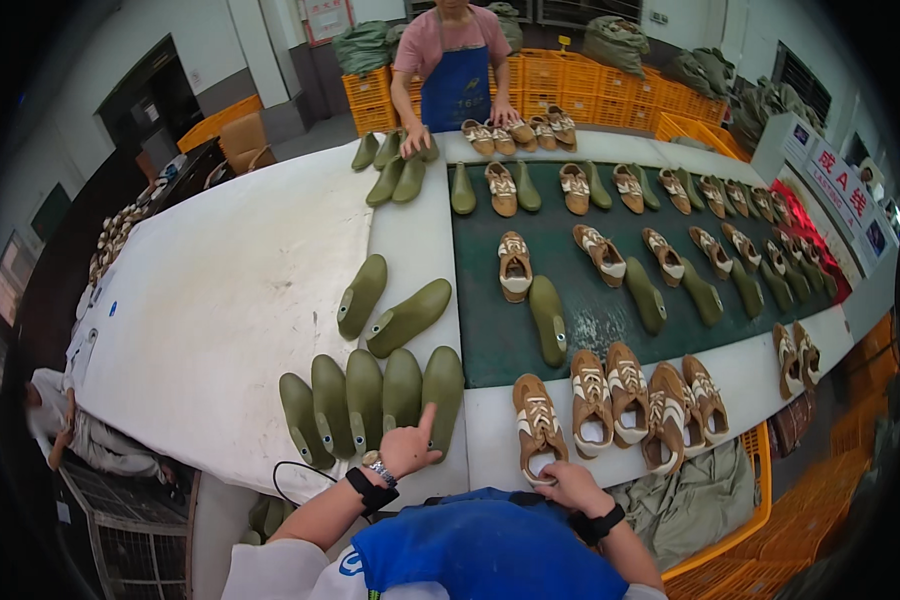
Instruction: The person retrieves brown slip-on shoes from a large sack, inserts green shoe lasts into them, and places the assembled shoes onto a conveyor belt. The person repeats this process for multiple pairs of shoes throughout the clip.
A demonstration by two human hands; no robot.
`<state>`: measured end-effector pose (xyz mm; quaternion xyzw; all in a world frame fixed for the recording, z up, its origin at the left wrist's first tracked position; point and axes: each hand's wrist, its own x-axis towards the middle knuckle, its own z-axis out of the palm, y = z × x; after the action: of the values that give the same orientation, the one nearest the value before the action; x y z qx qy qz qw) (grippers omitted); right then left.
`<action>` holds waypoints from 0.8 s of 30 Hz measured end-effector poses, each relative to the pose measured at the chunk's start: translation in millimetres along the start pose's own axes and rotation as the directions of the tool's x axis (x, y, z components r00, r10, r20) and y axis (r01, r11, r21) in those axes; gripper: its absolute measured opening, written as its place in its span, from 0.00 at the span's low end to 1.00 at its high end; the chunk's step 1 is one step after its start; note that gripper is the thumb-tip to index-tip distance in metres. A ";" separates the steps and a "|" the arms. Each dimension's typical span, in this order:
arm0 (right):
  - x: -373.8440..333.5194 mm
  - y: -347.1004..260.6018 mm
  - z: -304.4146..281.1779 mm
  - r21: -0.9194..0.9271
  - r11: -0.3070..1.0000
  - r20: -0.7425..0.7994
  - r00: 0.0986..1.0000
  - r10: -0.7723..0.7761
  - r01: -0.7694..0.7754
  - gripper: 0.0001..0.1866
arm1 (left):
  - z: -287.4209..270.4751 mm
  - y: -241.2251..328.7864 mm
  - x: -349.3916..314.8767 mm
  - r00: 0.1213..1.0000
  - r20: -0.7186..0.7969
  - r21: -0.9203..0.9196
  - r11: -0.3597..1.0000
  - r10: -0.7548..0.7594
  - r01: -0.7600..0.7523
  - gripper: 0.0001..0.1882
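My left hand (406, 447) rests by the near table edge with its forefinger stretched out, touching the rightmost of several olive-green shoe lasts (443, 388) lined up side by side. It holds nothing. My right hand (568, 484) grips the heel of a brown and white sneaker (538, 424) at the near edge. To its right, several more brown sneakers (630, 397) stand in a row on the white table (230, 290).
A dark green belt (595, 300) runs across the table with sneakers and lasts in pairs. Two loose lasts (390, 305) lie on the white top. A person in a blue apron (455, 75) works at the far end. Orange crates (590, 85) stand behind and at my right.
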<state>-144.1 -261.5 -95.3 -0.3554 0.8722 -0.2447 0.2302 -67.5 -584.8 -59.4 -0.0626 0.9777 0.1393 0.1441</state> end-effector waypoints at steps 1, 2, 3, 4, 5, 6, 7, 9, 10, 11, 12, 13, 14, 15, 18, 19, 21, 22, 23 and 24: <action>-0.8 4.0 3.2 0.043 0.999 -0.019 1.000 -0.005 0.006 0.15 | 4.1 -0.6 7.8 0.999 0.021 -0.033 0.999 0.035 -0.035 0.34; -0.7 6.9 6.2 0.056 0.998 -0.042 0.999 -0.021 0.023 0.15 | 8.4 0.2 18.7 0.998 0.029 -0.059 0.997 0.055 -0.053 0.33; 0.7 8.9 8.5 0.055 0.998 -0.019 1.000 -0.014 0.015 0.15 | 12.7 3.3 33.0 0.997 0.033 -0.080 0.995 0.070 -0.067 0.31; 2.4 9.9 9.9 0.058 0.998 -0.052 0.998 -0.037 0.040 0.15 | 16.1 7.0 49.0 0.996 0.045 -0.090 0.994 0.073 -0.069 0.30; 4.5 10.1 11.0 0.078 0.997 -0.042 0.999 -0.012 0.015 0.15 | 19.0 11.2 68.0 0.994 0.014 -0.096 0.990 0.106 -0.104 0.28; 5.7 9.6 11.4 0.083 0.996 -0.044 0.999 -0.012 0.015 0.15 | 19.5 16.5 90.4 0.992 -0.010 -0.091 0.988 0.127 -0.128 0.25; 6.7 8.9 11.7 0.090 0.996 -0.049 0.999 0.004 0.001 0.15 | 16.9 21.1 115.0 0.990 -0.055 -0.092 0.987 0.127 -0.132 0.23; 6.2 7.3 11.9 0.115 0.993 -0.035 0.999 0.035 -0.031 0.15 | 9.9 30.0 164.3 0.986 -0.120 -0.086 0.988 0.115 -0.125 0.19; 5.1 6.8 12.1 0.119 0.992 -0.048 0.998 0.036 -0.030 0.15 | 5.7 33.6 187.2 0.986 -0.141 -0.075 0.992 0.092 -0.103 0.17; 3.8 6.7 12.0 0.123 0.992 -0.058 0.998 0.007 0.000 0.15 | 3.0 35.7 206.5 0.988 -0.151 -0.089 0.995 0.039 -0.053 0.16; 2.6 7.0 12.3 0.123 0.992 -0.081 0.997 -0.014 0.023 0.15 | 5.0 38.0 219.8 0.995 -0.084 -0.024 0.999 0.046 -0.048 0.15; 1.7 7.8 12.4 0.113 0.994 -0.071 0.997 -0.004 0.012 0.15 | 9.8 43.4 230.4 0.999 -0.040 0.016 1.000 0.021 -0.020 0.15; 0.8 8.8 12.7 0.103 0.995 -0.070 0.998 0.000 0.007 0.15 | 15.3 48.3 238.9 1.000 0.006 0.058 0.998 -0.026 0.026 0.16; 0.5 9.8 12.9 0.087 0.996 -0.063 0.998 -0.001 0.007 0.16 | 18.8 48.2 245.2 0.999 -0.001 0.018 0.999 -0.032 0.032 0.14; -0.3 11.0 12.9 0.109 0.994 -0.078 0.997 -0.022 0.030 0.15 | 25.7 43.2 250.5 0.989 -0.106 -0.082 0.992 -0.101 0.092 0.13; 0.1 10.8 12.9 0.124 0.992 -0.076 0.997 -0.020 0.029 0.15 | 26.7 41.3 248.2 0.994 -0.087 -0.044 0.997 -0.062 0.058 0.17; 0.7 9.0 12.4 0.110 0.994 -0.050 0.999 0.011 -0.005 0.16 | 23.2 38.5 240.5 0.998 -0.069 -0.036 0.999 0.005 -0.007 0.21; 0.9 7.3 11.9 0.094 0.996 -0.050 0.999 0.015 -0.010 0.16 | 19.6 37.2 233.5 0.998 -0.060 -0.034 0.999 0.034 -0.036 0.24; 0.6 5.1 10.7 0.094 0.996 -0.057 0.998 0.006 -0.001 0.15 | 14.6 35.4 224.0 0.997 0.009 -0.076 0.995 0.070 -0.069 0.28; 0.5 2.8 9.5 0.084 0.996 -0.060 0.998 -0.001 0.006 0.15 | 10.2 32.0 210.0 0.989 0.012 -0.097 0.985 0.144 -0.143 0.30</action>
<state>-140.3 -262.6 -104.4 -0.3392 0.8671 -0.2923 0.2184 -269.6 -568.7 -123.5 0.0025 0.9704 0.1969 0.1400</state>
